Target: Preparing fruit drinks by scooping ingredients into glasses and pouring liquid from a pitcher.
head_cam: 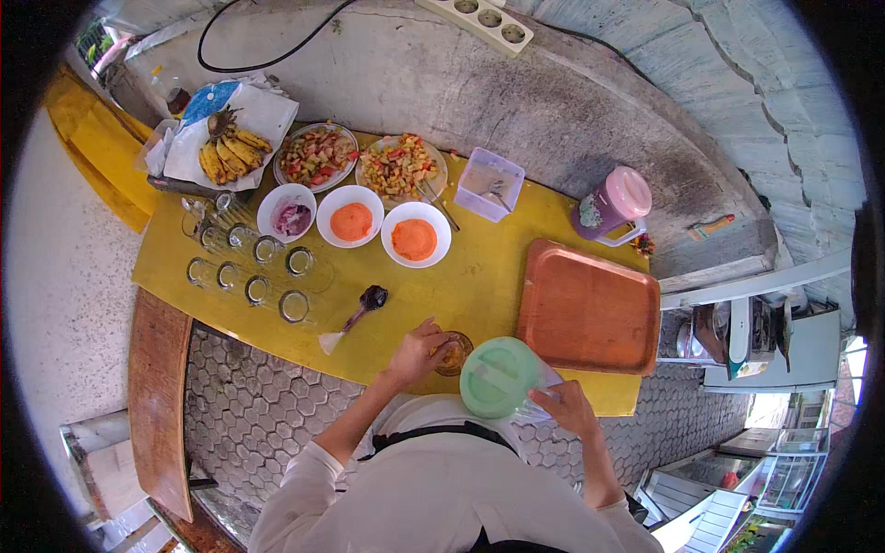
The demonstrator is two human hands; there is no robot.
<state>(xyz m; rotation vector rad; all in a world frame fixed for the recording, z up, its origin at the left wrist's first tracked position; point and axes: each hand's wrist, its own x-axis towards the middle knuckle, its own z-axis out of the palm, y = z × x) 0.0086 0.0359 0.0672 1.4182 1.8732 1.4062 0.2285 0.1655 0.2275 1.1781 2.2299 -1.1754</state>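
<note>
My right hand (570, 406) grips a clear plastic pitcher with a pale green lid (499, 377), held tilted at the near edge of the yellow table. My left hand (416, 354) is around the left side of a drinking glass (455, 354) that has amber-orange contents; the pitcher's lid comes close to its right side. Left of this hand, a spoon with dark purple residue (373, 298) lies on the table. Farther back stand two white bowls of orange paste, the right one (415, 235) and the middle one (350, 216), beside a bowl of purple paste (287, 212).
Several empty glasses (294, 305) stand at the left. Behind the bowls are two plates of chopped fruit (401, 166), (318, 155). Bananas (235, 152) lie at the back left. A purple container (489, 183), a brown tray (590, 307) and a pink-lidded jug (612, 204) occupy the right side.
</note>
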